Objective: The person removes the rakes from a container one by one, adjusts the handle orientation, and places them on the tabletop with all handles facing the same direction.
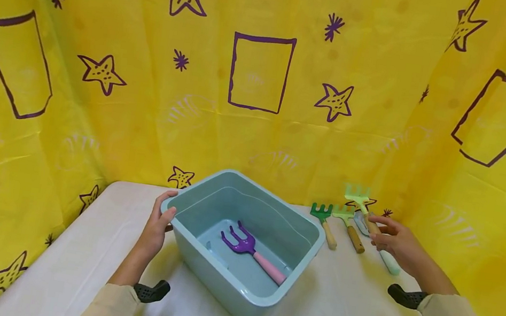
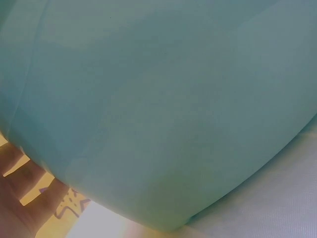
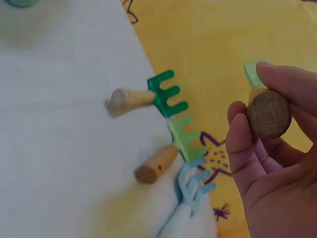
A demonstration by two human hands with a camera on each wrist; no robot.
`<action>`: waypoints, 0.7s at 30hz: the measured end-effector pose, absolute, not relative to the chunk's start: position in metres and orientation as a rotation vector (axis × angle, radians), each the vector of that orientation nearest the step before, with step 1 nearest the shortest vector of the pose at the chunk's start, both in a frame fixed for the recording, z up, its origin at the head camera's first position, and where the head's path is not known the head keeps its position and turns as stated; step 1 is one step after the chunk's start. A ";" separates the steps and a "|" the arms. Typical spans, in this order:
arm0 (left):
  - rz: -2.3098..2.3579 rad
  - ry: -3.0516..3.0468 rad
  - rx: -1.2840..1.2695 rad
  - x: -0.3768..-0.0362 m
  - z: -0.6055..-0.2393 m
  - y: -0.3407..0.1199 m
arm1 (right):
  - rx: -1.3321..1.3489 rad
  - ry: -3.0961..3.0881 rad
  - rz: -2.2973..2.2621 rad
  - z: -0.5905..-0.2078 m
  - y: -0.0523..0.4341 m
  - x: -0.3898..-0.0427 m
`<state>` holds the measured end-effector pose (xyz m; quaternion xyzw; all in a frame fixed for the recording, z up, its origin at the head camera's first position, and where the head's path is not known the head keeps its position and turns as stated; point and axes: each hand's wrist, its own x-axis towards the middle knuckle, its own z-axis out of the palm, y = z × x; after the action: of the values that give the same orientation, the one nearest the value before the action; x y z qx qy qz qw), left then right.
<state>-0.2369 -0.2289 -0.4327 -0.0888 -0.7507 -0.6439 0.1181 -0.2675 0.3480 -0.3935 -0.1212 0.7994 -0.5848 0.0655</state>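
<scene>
At the tub's left corner, my left hand (image 1: 157, 228) grips the rim of the light blue-green plastic tub (image 1: 200, 258); the tub's wall fills most of the left wrist view. Inside the tub lies a purple hand fork (image 1: 245, 245) with a pink handle. My right hand (image 1: 398, 246) pinches the wooden handle (image 3: 270, 114) of a light green hand rake (image 1: 358, 195), raised above the table with its tines pointing away. Below it on the table lie a dark green hand rake (image 3: 166, 94), another light green hand rake (image 3: 184, 139) and a pale blue hand rake (image 3: 190, 183).
The white-covered table (image 1: 124, 248) stands in a space walled by yellow curtains (image 1: 245, 141) printed with purple stars and shapes. The tools lie near the table's far right edge, close to the curtain.
</scene>
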 end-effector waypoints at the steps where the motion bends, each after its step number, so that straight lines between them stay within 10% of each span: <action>1: -1.884 -2.196 -0.264 -0.237 -0.432 -0.229 | -0.359 2.412 -1.774 -0.395 0.351 -0.266; 21: -1.879 -2.244 -0.251 -0.214 -0.399 -0.216 | -0.193 2.373 -1.866 -0.422 0.410 -0.237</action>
<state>-0.2142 -0.2163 -0.3995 -0.0850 -0.7600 -0.6362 0.1019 -0.2365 0.4102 -0.4217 -0.0637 0.7831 -0.6158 0.0583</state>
